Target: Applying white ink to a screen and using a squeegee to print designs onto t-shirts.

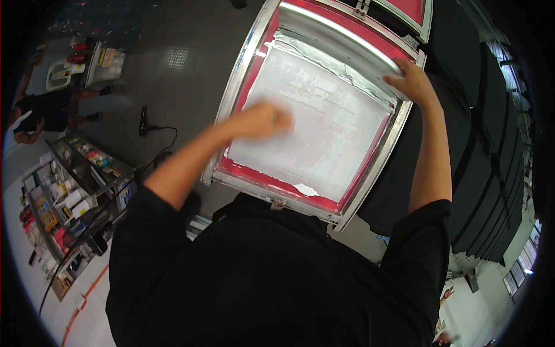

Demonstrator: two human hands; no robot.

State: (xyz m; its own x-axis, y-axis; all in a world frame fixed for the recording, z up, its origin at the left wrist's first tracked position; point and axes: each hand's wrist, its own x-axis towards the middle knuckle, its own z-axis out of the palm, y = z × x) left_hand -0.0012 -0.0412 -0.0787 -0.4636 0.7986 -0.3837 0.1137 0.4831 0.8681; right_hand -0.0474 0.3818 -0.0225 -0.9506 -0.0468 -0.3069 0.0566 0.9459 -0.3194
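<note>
Black shirt cloth fills the lower middle, its short sleeves ending near the elbows. Large black sheets hang in folds along the right side. Between the sheets and the bare floor stands a metal frame, tilted in view, with a red border around a pale screen that carries faint markings. To the lower left is a shelf crowded with tubs and bottles; above it another person in dark clothes shows near the edge. Across the far end of the screen lies a long pale bar, with a wrinkled ridge of white paint along its near side. Out past the right sleeve, the right forearm rises almost straight up, the wrist bending inward so that the right hand grips the right end of the bar, fingers over its top edge and thumb lower. From the other side the left forearm slants up and inward, bringing the left hand over the left-middle of the screen; it looks curled but is blurred, so whether it is closed, holding something or touching cannot be told. Smaller still, a hair dryer lies on the floor, and a dab of paint sits at the screen's near edge.
</note>
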